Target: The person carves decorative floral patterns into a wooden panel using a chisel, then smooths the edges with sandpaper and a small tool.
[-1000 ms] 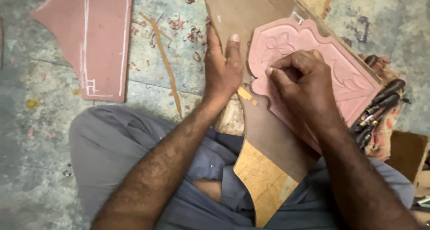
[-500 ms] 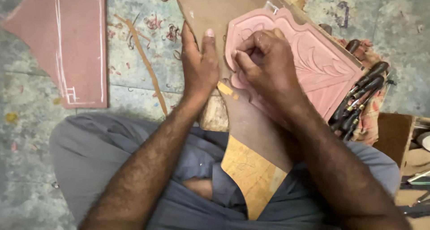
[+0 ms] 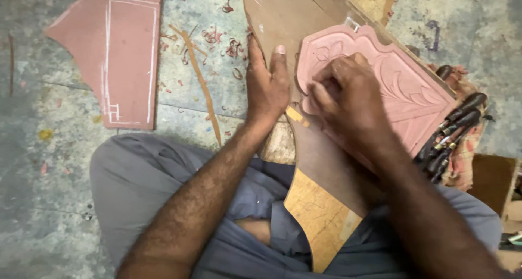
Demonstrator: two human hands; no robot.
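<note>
Left hand (image 3: 266, 86) spread flat on brown board (image 3: 283, 18), right hand (image 3: 348, 102) fisted over carved pink panel (image 3: 402, 89), grip contents hidden, chisels (image 3: 451, 135) beside, pink offcut (image 3: 122, 56) on floor

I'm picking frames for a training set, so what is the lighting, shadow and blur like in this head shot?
Head view: soft, even light with no glare; only a faint shadow under the left hand on the board. The right hand on the pink panel looks slightly motion-softened, so what it grips is unclear. The chalk-lined slab and floor are reasonably sharp, if a little compressed.
</note>
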